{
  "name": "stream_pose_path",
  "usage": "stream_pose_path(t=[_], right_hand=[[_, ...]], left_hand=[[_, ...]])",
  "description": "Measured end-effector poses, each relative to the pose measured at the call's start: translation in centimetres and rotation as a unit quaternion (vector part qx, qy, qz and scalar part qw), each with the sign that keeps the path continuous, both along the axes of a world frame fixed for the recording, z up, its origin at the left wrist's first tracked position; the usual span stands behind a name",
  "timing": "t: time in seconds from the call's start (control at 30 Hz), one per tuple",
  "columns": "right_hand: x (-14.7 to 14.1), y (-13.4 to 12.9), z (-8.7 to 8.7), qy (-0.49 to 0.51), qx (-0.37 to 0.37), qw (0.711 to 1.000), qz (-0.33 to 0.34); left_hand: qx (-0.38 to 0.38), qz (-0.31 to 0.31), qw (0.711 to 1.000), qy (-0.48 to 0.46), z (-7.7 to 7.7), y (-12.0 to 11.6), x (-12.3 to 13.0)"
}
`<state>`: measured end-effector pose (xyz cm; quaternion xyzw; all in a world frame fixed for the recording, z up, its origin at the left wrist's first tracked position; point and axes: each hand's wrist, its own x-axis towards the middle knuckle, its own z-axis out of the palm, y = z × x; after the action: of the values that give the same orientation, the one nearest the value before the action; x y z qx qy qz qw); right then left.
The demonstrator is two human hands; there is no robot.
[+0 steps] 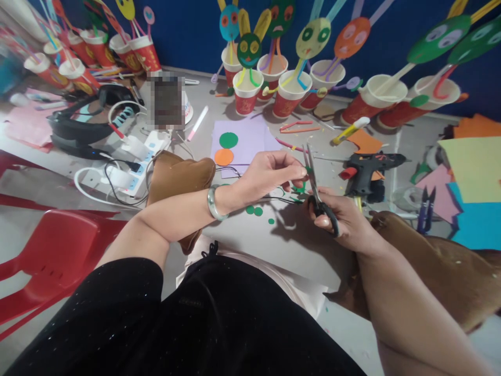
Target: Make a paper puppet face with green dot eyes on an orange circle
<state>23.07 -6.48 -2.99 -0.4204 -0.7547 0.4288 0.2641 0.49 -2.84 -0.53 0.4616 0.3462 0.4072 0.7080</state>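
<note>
My right hand (346,216) grips black-handled scissors (314,187), their blades pointing up and slightly apart. Close to the blades, my left hand (270,175) is closed in a pinch, and a bit of green paper (308,171) shows at its fingertips. Under and beside my hands, several small green paper circles (258,211) and green scraps (299,187) lie on the table. Just beyond my left hand, a larger green circle (228,140) and an orange circle (224,157) rest on a purple paper sheet (250,128).
Red paper cups (246,94) with paper-faced figures line the back. To the right are a glue gun (364,177), a yellow marker (349,131), purple-handled pliers (426,209) and coloured paper (475,172). A power strip (143,167) with cables lies left, near a red chair (58,250).
</note>
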Motion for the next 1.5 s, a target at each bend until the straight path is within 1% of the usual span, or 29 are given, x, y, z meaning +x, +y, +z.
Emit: stream_pose_path(t=[0.17, 0.33, 0.4, 0.47, 0.53, 0.6, 0.63, 0.7, 0.83, 0.97, 1.1, 1.23, 1.33, 1.5], right_hand=[[0.1, 0.1, -0.1, -0.004, 0.003, 1.0, 0.005], [0.1, -0.1, -0.1, 0.006, -0.011, 1.0, -0.017], [-0.1, -0.2, -0.1, 0.027, -0.019, 0.998, -0.05], [-0.3, -0.2, 0.0, 0.094, -0.035, 0.99, -0.098], [-0.8, -0.1, 0.0, 0.196, -0.056, 0.966, -0.157], [-1.2, 0.2, 0.0, 0.265, -0.074, 0.938, -0.21], [-1.3, 0.3, 0.0, 0.276, -0.079, 0.929, -0.233], [-1.5, 0.4, -0.1, 0.262, -0.082, 0.927, -0.256], [-1.5, 0.1, -0.8, 0.227, -0.102, 0.934, -0.257], [-1.6, -0.2, -1.4, 0.216, -0.131, 0.929, -0.272], [-1.9, -0.3, -1.1, 0.194, -0.125, 0.937, -0.262], [-1.9, -0.4, -0.5, 0.169, -0.115, 0.946, -0.251], [-1.8, -0.3, -0.7, 0.176, -0.117, 0.945, -0.25], [-1.7, -0.2, -1.4, 0.214, -0.13, 0.933, -0.26]], left_hand=[[0.001, -0.003, 1.0, 0.004, 0.0, 0.0, 0.0], [0.003, -0.003, 1.0, 0.008, 0.1, 0.1, -0.1], [0.0, -0.001, 1.0, 0.005, 0.1, 0.1, -0.1], [-0.011, -0.001, 1.0, 0.003, 0.1, 0.1, -0.1], [-0.028, -0.006, 1.0, 0.009, 0.0, 0.1, 0.0], [-0.045, -0.014, 0.999, 0.022, -0.1, 0.0, 0.2], [-0.052, -0.019, 0.998, 0.029, -0.1, 0.0, 0.3], [-0.062, -0.03, 0.997, 0.042, -0.1, -0.1, 0.4], [-0.057, -0.051, 0.995, 0.063, -0.4, -0.2, 0.7], [-0.038, -0.074, 0.994, 0.069, -1.1, -0.4, 0.8], [-0.022, -0.099, 0.993, 0.065, -1.7, -0.6, 0.8], [-0.024, -0.115, 0.991, 0.065, -2.0, -0.6, 0.8], [-0.029, -0.114, 0.99, 0.074, -1.9, -0.6, 0.9], [-0.033, -0.102, 0.991, 0.076, -1.8, -0.5, 1.0]])
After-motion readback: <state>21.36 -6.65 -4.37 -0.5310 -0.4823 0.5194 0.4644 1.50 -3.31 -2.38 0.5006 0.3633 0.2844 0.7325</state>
